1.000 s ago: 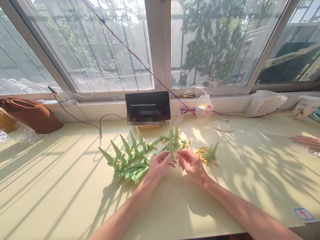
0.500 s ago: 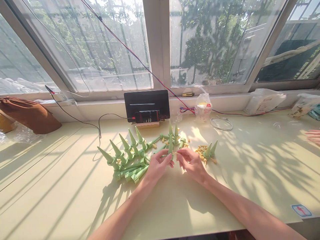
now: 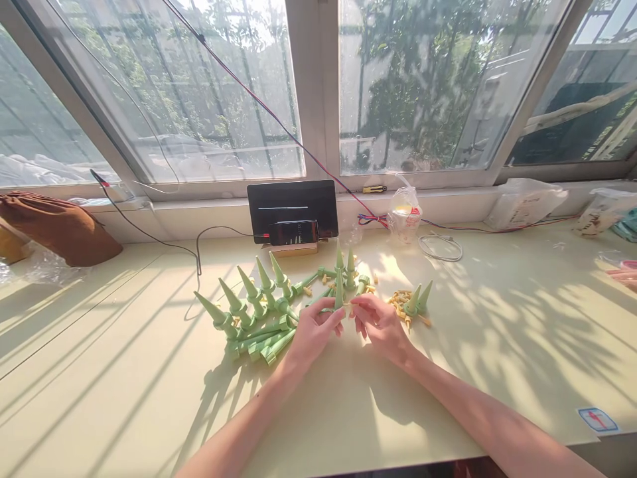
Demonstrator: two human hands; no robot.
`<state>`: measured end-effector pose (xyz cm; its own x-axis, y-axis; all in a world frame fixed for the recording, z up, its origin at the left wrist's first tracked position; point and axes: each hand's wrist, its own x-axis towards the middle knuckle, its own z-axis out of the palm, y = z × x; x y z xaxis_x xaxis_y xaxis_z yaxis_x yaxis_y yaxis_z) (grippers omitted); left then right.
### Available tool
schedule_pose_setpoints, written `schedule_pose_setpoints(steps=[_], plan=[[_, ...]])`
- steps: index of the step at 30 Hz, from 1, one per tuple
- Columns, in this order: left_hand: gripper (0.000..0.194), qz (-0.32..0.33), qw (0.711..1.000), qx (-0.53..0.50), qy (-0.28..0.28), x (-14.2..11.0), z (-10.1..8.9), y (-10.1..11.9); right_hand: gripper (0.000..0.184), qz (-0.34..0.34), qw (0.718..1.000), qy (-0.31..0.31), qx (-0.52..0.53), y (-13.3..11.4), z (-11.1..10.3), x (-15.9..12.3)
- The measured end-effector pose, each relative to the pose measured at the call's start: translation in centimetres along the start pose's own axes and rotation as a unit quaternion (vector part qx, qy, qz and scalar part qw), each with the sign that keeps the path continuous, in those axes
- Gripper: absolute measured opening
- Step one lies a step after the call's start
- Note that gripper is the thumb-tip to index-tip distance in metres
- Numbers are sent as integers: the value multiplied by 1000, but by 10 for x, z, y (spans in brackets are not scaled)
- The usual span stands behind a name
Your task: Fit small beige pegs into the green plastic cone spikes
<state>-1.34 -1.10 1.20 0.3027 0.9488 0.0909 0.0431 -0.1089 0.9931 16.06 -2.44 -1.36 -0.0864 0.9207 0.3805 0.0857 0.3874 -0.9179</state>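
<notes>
My left hand [image 3: 318, 324] is closed around a green pointed plastic watering spike [image 3: 339, 289], its tip upward. Close beside it, my right hand [image 3: 381, 325] pinches a small pale yellow valve piece [image 3: 348, 305] against the spike's side; whether it sits in the spike is hidden by my fingers. Left of my hands stands a row of green spikes [image 3: 253, 292], with several green tubes [image 3: 263, 342] lying in front. More upright spikes [image 3: 351, 269] stand just beyond my hands. To the right, two green cones [image 3: 419, 300] rest by a pile of small yellow valves [image 3: 399, 302].
A black tablet [image 3: 293, 199] leans by the window with a phone [image 3: 293, 232] before it. A bagged cup [image 3: 404, 212], a coiled white cable [image 3: 440, 247] and a brown pouch [image 3: 64, 229] lie along the back. Another person's hand [image 3: 624, 277] shows at the right edge.
My hands have barely moved; my right fingers shift slightly at the yellow valve piece. At the far right edge, a pinkish object now shows by the other person's hand.
</notes>
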Motion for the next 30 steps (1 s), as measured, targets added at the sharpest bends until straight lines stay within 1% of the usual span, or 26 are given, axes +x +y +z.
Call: schedule_pose_setpoints(steps=[4,11,17,22,30], plan=[[32,-6,1000,12,7,0,0,-2,18,12,1000,0,10,1,0,0],[31,-10,1000,25,9,0,0,-4,18,31,999,-4,-6,-3,0,1],[33,-6,999,37,12,-1,-1,-4,19,41,999,-10,1,-4,0,1],[35,-19,999,42,21,-1,0,-2,18,42,999,-18,0,-2,-1,1],[36,-31,998,43,30,-2,1,0,25,44,998,-26,-26,-4,-1,1]])
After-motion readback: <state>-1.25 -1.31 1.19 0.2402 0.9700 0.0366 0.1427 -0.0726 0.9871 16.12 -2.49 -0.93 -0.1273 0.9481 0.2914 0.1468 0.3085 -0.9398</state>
